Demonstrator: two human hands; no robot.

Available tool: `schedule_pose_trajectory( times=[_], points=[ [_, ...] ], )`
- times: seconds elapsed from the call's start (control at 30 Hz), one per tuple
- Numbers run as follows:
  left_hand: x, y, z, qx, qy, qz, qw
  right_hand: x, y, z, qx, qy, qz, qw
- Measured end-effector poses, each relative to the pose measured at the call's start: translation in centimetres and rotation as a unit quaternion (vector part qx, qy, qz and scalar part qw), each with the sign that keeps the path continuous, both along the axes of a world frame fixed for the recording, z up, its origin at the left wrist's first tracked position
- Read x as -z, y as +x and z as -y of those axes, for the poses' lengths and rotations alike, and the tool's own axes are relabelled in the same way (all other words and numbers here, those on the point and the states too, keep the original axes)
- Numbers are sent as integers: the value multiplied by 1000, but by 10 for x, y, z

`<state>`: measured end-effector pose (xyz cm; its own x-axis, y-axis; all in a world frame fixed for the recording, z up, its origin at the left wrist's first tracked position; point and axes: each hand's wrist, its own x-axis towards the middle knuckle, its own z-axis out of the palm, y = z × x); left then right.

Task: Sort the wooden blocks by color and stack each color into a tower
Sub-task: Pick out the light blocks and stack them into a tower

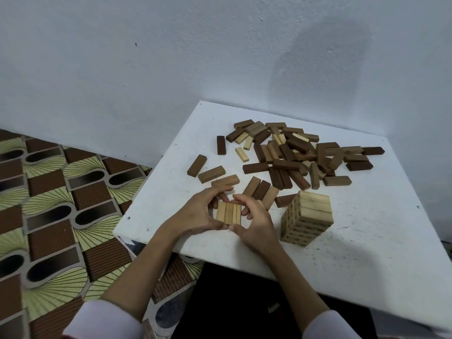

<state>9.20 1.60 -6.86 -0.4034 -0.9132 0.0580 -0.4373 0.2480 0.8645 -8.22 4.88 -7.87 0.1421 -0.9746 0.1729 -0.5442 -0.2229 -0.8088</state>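
Patterned floor covering (49, 216) lies at the far left, beside the white desk (367, 253). Near the desk's front edge, the left hand (195, 214) and right hand (254, 221) curl their fingers (221, 190) around a flat row of light blocks (228, 213), which sits between both palms, thumbs touching its near end. Behind lies a mixed pile of brown and pale blocks (293, 155). Rightward, the light tower (307, 217) stands upright, apart from the hands.

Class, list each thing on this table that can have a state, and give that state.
light tower: upright, tilted slightly.
light block row: flat, side by side, gripped by both hands.
left hand: curled round the row.
right hand: curled round the row.
mixed pile: unsorted, jumbled.
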Motion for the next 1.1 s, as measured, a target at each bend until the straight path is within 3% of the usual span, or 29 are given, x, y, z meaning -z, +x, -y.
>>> schedule_pose_trajectory(
  times=[0.3, 0.5, 0.67, 0.87, 1.1],
  points=[
    [-22, 0, -3, -20, 55, -47, 997, -20, 9, 1, 5, 86, 30, 996],
    [-80, 2, -12, -45, -11, -51, 998, -91, 3, -7, -54, 9, -21, 998],
    [-120, -29, -23, -17, -56, -83, 995, -134, -36, -21, -46, -53, -13, 997],
    [-118, -89, -25, 28, -98, -37, 994, -134, -99, -31, 0, -28, -1, 1000],
    [-107, -128, -23, 59, -85, 16, 995, -114, -138, -37, 28, -17, -13, 999]
  ],
)
